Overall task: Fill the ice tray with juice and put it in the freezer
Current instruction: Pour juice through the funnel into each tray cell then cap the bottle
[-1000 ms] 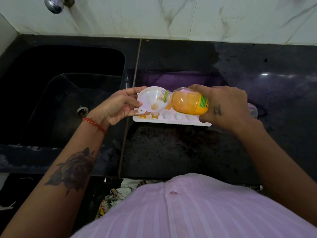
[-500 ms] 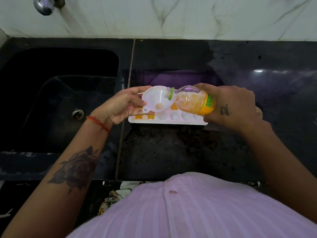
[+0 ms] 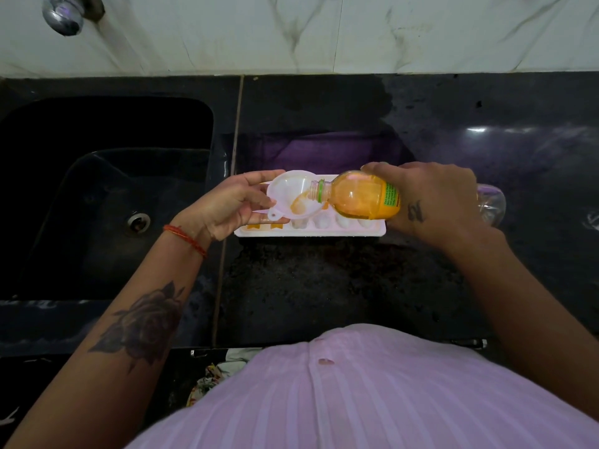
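Stretching across the whole width is a counter (image 3: 324,293) of dark polished stone, speckled and a little glossy, with a deep black rectangular sink (image 3: 97,196) sunk into its left part and a round metal drain at the bottom. Behind runs a wall of pale marbled tile, a chrome tap (image 3: 63,17) poking out at the top left.

On the stone, just right of the sink, lies the ice tray (image 3: 311,230), a long white plastic rectangle with rows of small rounded pockets. The two pockets nearest the left end hold orange juice; the ones to their right look pale and unfilled.

Above the tray the right hand (image 3: 434,202) is wrapped around a clear plastic bottle (image 3: 359,196) with a green neck ring and a yellow label, tipped almost flat with its open mouth pointing left. It is mostly full of orange juice.

Its mouth reaches into a white plastic funnel (image 3: 291,197), smooth and bowl-shaped, with a pool of juice at the bottom. The left hand (image 3: 230,205) pinches the funnel's rim between thumb and fingers, holding it over the tray's left part.
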Demonstrator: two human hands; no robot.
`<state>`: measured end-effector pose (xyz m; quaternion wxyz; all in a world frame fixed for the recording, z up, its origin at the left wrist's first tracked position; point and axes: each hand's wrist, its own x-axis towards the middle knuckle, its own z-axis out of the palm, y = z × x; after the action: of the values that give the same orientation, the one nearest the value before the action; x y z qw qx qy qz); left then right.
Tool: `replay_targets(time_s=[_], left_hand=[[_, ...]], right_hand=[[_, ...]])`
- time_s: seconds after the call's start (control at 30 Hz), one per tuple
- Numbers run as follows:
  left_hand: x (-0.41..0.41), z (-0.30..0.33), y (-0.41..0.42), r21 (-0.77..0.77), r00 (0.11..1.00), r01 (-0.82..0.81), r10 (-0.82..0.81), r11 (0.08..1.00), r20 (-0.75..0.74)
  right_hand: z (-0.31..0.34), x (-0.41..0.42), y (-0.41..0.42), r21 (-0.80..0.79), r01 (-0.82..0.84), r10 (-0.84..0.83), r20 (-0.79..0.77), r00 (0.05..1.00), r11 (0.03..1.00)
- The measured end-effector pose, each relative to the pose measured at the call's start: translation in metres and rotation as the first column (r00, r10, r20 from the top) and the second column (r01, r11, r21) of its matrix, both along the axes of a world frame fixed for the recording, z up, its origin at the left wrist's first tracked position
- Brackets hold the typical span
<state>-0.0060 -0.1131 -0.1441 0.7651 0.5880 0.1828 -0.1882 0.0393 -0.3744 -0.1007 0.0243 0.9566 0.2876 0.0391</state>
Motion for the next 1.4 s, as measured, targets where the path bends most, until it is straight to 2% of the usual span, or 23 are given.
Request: replay_targets(time_s=[0.17, 0.37, 0.53, 0.7, 0.93, 1.07, 1.4], left_hand=[[0.000, 0.001, 0.001, -0.003, 1.000, 0.005, -0.005, 1.000, -0.009], [0.002, 0.002, 0.003, -0.015, 1.000, 0.013, -0.013, 1.000, -0.003], [0.007, 0.003, -0.001, -0.057, 1.000, 0.030, -0.029, 0.998, 0.011], [0.015, 0.000, -0.012, -0.054, 0.998, 0.070, -0.070, 0.996, 0.001], [0.023, -0.004, -0.023, -0.040, 0.993, 0.121, -0.121, 0.992, 0.007], [0.026, -0.008, -0.023, -0.017, 0.991, 0.132, -0.132, 0.991, 0.008], [0.026, -0.010, -0.022, 0.004, 0.989, 0.145, -0.145, 0.989, 0.010]], right_hand=[[-0.001, 0.002, 0.001, 0.016, 0.009, -0.009, -0.025, 1.000, 1.000], [-0.001, 0.001, 0.001, 0.091, 0.051, -0.035, -0.172, 0.984, 0.995], [-0.003, -0.001, -0.007, 0.137, 0.117, -0.088, -0.198, 0.976, 0.984], [-0.004, -0.005, -0.020, 0.147, 0.117, -0.093, -0.161, 0.982, 0.982], [-0.006, -0.005, -0.033, 0.051, 0.148, -0.144, -0.075, 0.987, 0.988], [-0.007, -0.005, -0.035, 0.055, 0.133, -0.131, -0.033, 0.991, 0.990], [-0.004, -0.004, -0.033, 0.013, 0.101, -0.100, -0.017, 0.995, 0.995]])
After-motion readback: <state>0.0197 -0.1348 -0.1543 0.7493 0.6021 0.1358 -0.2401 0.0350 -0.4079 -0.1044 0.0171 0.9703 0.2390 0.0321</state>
